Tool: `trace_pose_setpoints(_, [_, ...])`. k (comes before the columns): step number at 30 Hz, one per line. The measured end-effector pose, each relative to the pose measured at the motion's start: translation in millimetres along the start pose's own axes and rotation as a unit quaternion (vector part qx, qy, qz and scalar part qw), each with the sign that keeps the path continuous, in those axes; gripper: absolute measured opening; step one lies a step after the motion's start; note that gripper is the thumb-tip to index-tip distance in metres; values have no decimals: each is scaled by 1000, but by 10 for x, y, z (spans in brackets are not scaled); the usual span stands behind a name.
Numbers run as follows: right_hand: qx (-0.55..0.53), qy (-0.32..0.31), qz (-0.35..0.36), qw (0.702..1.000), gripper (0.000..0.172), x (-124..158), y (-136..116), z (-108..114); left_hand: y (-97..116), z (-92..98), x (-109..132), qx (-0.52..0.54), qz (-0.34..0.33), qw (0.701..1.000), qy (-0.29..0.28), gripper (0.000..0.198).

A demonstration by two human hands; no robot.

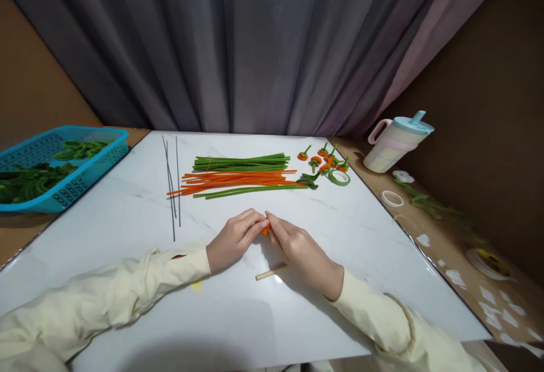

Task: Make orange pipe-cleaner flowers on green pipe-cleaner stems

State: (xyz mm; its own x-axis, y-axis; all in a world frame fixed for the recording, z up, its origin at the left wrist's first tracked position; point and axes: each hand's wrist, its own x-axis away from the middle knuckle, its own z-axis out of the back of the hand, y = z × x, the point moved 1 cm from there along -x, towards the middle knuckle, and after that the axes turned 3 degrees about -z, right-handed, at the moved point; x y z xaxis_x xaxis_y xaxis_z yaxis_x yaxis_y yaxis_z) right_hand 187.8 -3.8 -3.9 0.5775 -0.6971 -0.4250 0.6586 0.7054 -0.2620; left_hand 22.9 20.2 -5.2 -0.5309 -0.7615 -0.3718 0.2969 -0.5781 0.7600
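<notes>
Between my fingertips is a small orange coil (265, 229) that looks like wound pipe cleaner; the fingers hide much of it. My left hand (236, 238) pinches it from the left, and my right hand (300, 247) closes on it from the right. Under the right hand a thin wooden stick (271, 272) lies on the white table, partly hidden. Beyond the hands are a bundle of orange pipe cleaners (233, 180), a bundle of green pipe cleaners (242, 162) and a few loose green ones (250, 191). Several small orange pieces with green stems (326, 160) sit at the back right.
Dark thin wires (178, 185) lie left of the bundles. A blue basket (96, 170) with green pieces stands at the far left. Green tape (339, 177) lies back right. Off the right edge are a lidded cup (395, 144), a white tape roll (391, 199) and paper scraps (493, 312).
</notes>
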Motion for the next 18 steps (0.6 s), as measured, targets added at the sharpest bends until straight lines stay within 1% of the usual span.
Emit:
trace_pose_setpoints(2, [-33, 0, -24, 999, 36, -6, 12, 29, 0, 10, -2, 1, 12, 1000, 3, 24])
trace_pose_setpoints(3, [-60, 2, -47, 997, 33, -13, 20, 54, -1, 20, -2, -5, 14, 1000, 15, 24])
trace_pose_setpoints(6, [-161, -10, -129, 978, 23, -44, 41, 151, -13, 56, 12, -73, -14, 996, 55, 23])
trace_pose_setpoints(7, [-193, -16, -154, 969, 21, -57, 46, 183, -18, 63, 19, -104, -30, 993, 56, 23])
trace_pose_setpoints(10, [-279, -41, -205, 937, 24, -95, 53, 245, -28, 61, 41, -174, -75, 982, 24, 23])
trace_pose_setpoints(13, [-376, -66, -242, 892, 24, -121, 67, 248, -23, 45, 51, -182, -117, 976, 4, 19])
trace_pose_setpoints(16, [-481, -85, -269, 830, 27, -125, 101, 226, -25, 34, 55, -134, -147, 980, -17, 19])
trace_pose_setpoints(18, [-533, -102, -280, 792, 28, -117, 127, 217, -36, 32, 62, -103, -165, 981, -29, 20])
